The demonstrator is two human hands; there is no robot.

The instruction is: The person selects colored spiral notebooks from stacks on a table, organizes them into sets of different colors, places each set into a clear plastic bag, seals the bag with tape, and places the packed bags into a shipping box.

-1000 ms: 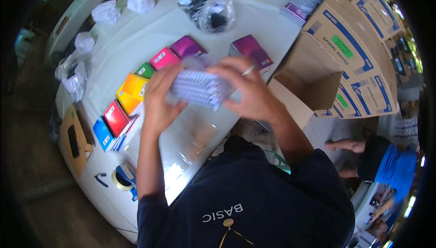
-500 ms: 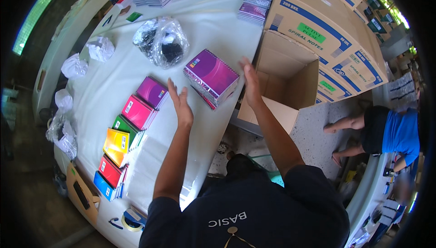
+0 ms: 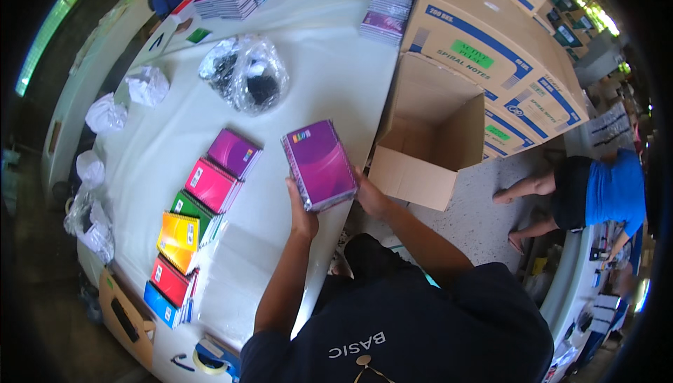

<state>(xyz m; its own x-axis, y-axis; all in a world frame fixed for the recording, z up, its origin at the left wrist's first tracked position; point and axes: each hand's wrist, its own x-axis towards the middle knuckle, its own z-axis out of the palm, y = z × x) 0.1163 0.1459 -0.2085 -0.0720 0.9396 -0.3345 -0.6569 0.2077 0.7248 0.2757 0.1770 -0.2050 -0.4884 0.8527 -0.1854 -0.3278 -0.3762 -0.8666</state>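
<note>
Between my two hands is a stack of spiral notebooks (image 3: 320,164) with a purple cover on top. My left hand (image 3: 301,209) grips its near left side, and my right hand (image 3: 370,195) presses its right side. The fingers are partly hidden by the stack. To the left, a slanting row of spiral notebooks lies on the table: a purple one (image 3: 233,152), a pink one (image 3: 212,184), a green one (image 3: 191,208), a yellow one (image 3: 179,240), a red one (image 3: 168,279) and a blue one (image 3: 160,304). An open cardboard box (image 3: 410,178) stands right of my right hand.
Clear plastic bags (image 3: 245,74) with dark contents sit farther back on the white table (image 3: 322,67). Crumpled white paper (image 3: 148,86) lies at left, a tape roll (image 3: 209,360) near the front. Closed cartons (image 3: 484,25) are piled behind the box. Another person (image 3: 613,190) is at right.
My hands, apart from the notebook stack before, have closed on its sides. The stack has turned and come nearer to me.
</note>
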